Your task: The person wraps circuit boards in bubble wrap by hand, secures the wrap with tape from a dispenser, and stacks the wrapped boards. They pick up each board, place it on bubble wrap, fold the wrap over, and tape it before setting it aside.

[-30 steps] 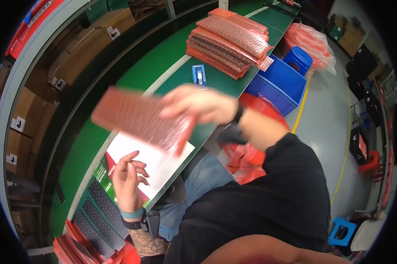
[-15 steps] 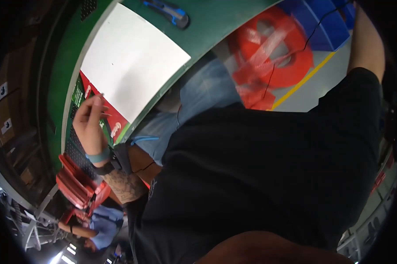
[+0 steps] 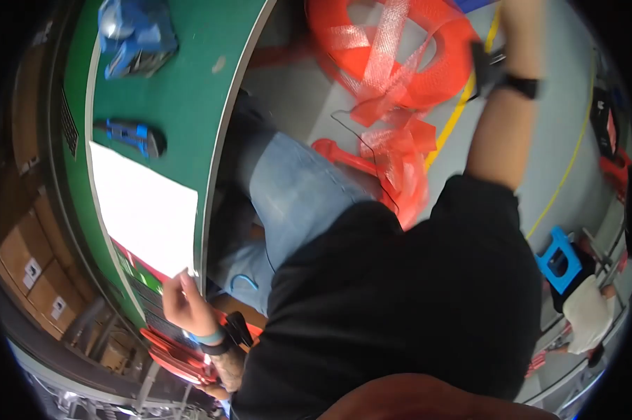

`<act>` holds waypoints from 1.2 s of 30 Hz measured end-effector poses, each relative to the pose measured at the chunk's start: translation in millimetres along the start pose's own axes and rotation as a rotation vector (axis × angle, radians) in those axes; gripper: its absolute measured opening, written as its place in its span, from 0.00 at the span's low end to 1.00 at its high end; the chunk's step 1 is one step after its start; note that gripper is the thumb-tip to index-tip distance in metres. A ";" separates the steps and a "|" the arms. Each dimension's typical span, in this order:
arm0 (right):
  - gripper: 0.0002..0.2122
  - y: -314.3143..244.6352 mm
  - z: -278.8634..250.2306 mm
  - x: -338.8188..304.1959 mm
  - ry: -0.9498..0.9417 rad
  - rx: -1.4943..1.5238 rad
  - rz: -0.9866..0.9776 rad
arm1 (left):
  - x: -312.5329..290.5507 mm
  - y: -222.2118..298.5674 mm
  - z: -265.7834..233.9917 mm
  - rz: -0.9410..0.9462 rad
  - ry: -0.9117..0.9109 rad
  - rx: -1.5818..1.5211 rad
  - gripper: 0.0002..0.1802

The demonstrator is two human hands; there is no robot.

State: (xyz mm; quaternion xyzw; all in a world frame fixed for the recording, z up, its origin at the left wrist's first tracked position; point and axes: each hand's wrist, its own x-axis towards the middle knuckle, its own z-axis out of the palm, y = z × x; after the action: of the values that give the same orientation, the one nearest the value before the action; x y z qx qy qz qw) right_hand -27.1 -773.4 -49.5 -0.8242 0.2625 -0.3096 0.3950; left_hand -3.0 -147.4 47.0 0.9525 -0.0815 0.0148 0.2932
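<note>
My left hand (image 3: 187, 306) is at the near corner of a white sheet (image 3: 148, 210) on the green table. Its thumb and fingers are drawn together in a pinch; what they hold, if anything, is too small to tell. Under the sheet, a red and green printed piece (image 3: 139, 264) sticks out. My right hand (image 3: 524, 19) is stretched far forward at the upper edge, above the floor, smeared by motion and partly cut off. A black device (image 3: 485, 68) sits by its wrist strap. Beyond the sheet lies a blue and black utility knife (image 3: 135, 137).
A blue plastic package (image 3: 137, 36) stands farther along the table (image 3: 190, 105). Red bubble wrap (image 3: 316, 31) lies in a roll on the grey floor, its loose end trailing toward me. Part of a blue bin (image 3: 475, 5) shows behind. Another person (image 3: 587, 315) is by a blue stool (image 3: 559, 260).
The view has swung right, so table, sheet and knife appear farther left. My right forearm has come into view, reaching forward. The left hand stays near the sheet's corner.
</note>
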 end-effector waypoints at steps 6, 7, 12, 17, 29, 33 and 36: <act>0.16 218.2 273.8 -155.3 -0.841 -0.742 0.141 | 23.8 57.3 45.5 0.537 -0.162 0.229 0.05; 0.19 233.4 294.4 -161.5 -0.961 -0.775 0.109 | 33.2 71.9 57.4 0.569 -0.164 0.235 0.05; 0.17 285.5 358.4 -140.0 -1.038 -0.920 0.290 | 71.3 93.8 110.6 0.659 -0.288 0.219 0.03; 0.18 325.9 395.6 -129.2 -1.087 -0.952 0.329 | 82.1 91.0 105.8 0.693 -0.397 0.338 0.05; 0.19 333.3 409.9 -189.6 -1.067 -0.974 0.261 | 84.6 91.7 106.9 0.656 -0.441 0.283 0.07; 0.14 335.8 393.8 -199.2 -0.791 -0.820 0.239 | 81.6 81.8 114.5 0.754 -0.339 0.246 0.08; 0.11 260.3 373.6 -184.8 -0.482 -0.433 0.069 | 74.8 85.1 104.2 0.703 -0.317 0.223 0.08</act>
State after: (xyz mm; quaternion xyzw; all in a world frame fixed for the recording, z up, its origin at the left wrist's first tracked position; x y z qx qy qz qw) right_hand 68.1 -609.0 -502.7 -0.9292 0.2489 -0.0292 0.2716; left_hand 54.8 -286.2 13.8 0.8830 -0.4444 -0.0240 0.1489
